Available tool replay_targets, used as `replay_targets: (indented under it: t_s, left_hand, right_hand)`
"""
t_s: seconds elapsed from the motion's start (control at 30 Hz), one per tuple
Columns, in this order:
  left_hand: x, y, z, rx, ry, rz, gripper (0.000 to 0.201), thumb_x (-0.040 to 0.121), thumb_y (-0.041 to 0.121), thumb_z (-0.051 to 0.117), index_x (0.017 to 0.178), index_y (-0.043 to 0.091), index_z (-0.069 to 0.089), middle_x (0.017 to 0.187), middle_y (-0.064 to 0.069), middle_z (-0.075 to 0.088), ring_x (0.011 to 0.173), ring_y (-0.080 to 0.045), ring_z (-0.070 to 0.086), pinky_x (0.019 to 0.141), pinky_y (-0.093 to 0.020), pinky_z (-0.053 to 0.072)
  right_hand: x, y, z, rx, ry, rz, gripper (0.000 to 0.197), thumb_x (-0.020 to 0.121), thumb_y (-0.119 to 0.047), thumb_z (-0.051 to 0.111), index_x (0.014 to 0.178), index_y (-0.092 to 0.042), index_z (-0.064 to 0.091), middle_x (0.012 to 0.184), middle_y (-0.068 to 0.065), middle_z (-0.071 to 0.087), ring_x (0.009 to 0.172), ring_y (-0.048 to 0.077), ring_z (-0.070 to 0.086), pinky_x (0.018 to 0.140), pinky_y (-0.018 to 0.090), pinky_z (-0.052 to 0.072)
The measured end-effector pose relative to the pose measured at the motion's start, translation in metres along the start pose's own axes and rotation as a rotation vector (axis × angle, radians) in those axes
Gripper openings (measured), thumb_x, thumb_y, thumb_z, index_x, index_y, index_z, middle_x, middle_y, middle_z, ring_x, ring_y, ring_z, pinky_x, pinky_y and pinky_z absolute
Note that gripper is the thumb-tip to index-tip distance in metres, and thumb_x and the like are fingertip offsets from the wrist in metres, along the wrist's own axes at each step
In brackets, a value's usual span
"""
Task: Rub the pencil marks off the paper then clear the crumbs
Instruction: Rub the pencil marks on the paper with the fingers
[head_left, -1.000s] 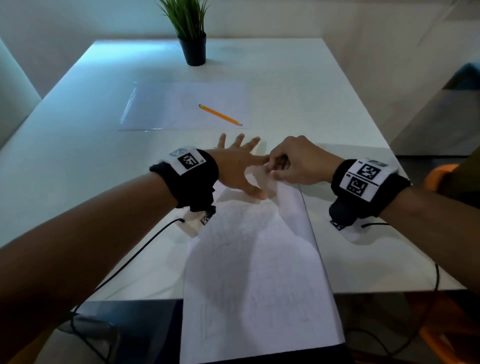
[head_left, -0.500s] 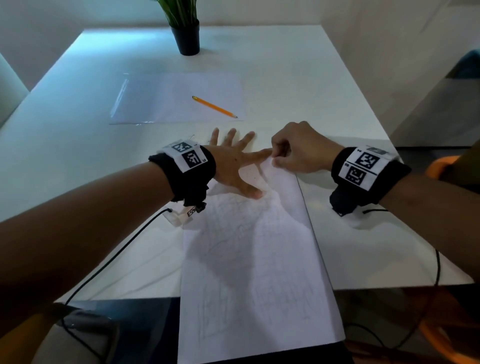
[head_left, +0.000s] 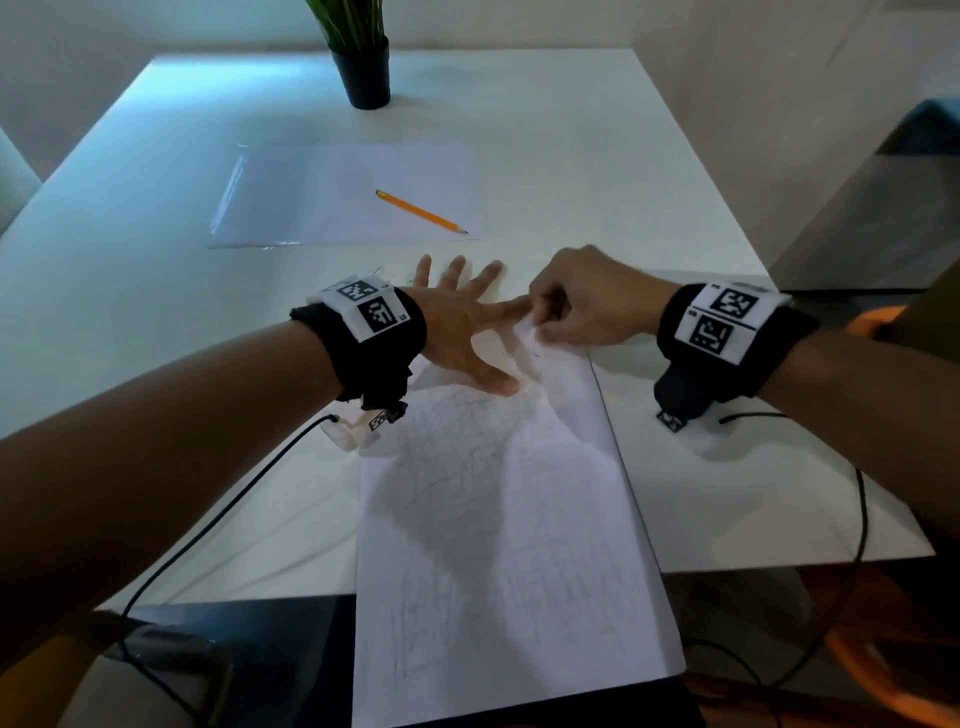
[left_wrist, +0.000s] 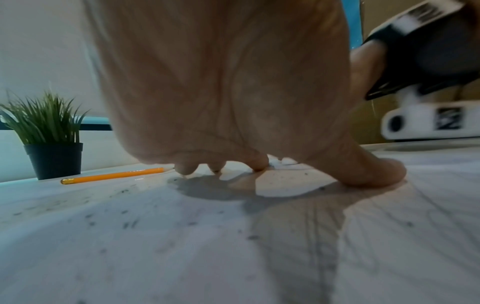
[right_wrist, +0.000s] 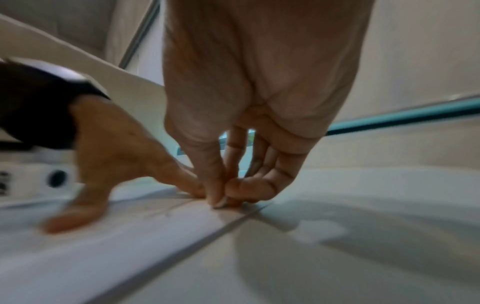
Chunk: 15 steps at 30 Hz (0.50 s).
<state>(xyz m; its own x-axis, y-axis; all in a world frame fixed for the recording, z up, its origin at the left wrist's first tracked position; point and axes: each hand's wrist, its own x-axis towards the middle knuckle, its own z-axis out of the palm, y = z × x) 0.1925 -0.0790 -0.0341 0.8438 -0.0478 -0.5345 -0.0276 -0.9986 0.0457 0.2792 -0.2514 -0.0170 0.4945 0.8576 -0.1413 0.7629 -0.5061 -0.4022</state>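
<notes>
A white paper with faint pencil marks lies lengthwise on the table, its near end hanging over the front edge. My left hand presses flat on its far end with the fingers spread. My right hand sits at the far right corner, right beside the left index finger. The right wrist view shows its thumb and fingers pinched together and pressed down on the sheet around a small eraser, which is mostly hidden. In the left wrist view, dark eraser crumbs are scattered over the paper.
An orange pencil lies on a second sheet farther back. A potted plant stands at the far edge of the white table. Wrist-camera cables trail off the front edge. An orange chair is at the lower right.
Both hands stay at the far end of the paper. The right hand has shifted only slightly at the corner, and the head view has moved a little.
</notes>
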Motion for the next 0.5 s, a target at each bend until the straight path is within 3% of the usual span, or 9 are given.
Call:
replay_targets:
  t_s: [0.07, 0.2, 0.37, 0.5]
  left_hand:
    - [-0.001, -0.001, 0.000, 0.012, 0.004, -0.004, 0.112, 0.062, 0.095, 0.049, 0.144, 0.061, -0.020, 0.158, 0.005, -0.035, 0.146, -0.033, -0.030, 0.112, -0.065, -0.020]
    - [0.000, 0.000, 0.001, -0.013, 0.001, 0.007, 0.109, 0.065, 0.092, 0.052, 0.146, 0.060, -0.013, 0.158, 0.005, -0.036, 0.146, -0.033, -0.030, 0.113, -0.064, -0.018]
    - [-0.001, 0.000, 0.000, -0.018, -0.013, 0.009, 0.112, 0.064, 0.092, 0.052, 0.145, 0.059, -0.019, 0.158, 0.005, -0.036, 0.147, -0.033, -0.028, 0.115, -0.064, -0.013]
    - [0.001, -0.001, 0.000, -0.019, -0.008, 0.007, 0.113, 0.063, 0.093, 0.052, 0.145, 0.060, -0.018, 0.158, 0.005, -0.037, 0.146, -0.034, -0.029, 0.114, -0.065, -0.015]
  right_hand:
    - [0.003, 0.004, -0.005, -0.018, 0.053, 0.027, 0.007, 0.076, -0.009, 0.072, 0.070, -0.012, 0.072, 0.072, -0.002, 0.071, 0.074, 0.016, 0.068, 0.069, 0.030, 0.055]
    - [-0.007, -0.017, 0.012, -0.010, -0.099, -0.106, 0.006, 0.077, -0.012, 0.073, 0.071, -0.013, 0.070, 0.069, -0.005, 0.070, 0.066, 0.009, 0.065, 0.063, 0.022, 0.051]
    - [-0.003, 0.004, -0.003, -0.006, 0.057, 0.030, 0.008, 0.076, -0.009, 0.071, 0.069, -0.011, 0.070, 0.071, -0.001, 0.071, 0.072, 0.016, 0.068, 0.068, 0.030, 0.055]
    - [-0.011, -0.013, 0.011, 0.016, -0.079, -0.087, 0.008, 0.077, -0.010, 0.074, 0.070, -0.013, 0.071, 0.069, -0.004, 0.071, 0.067, 0.010, 0.067, 0.066, 0.026, 0.055]
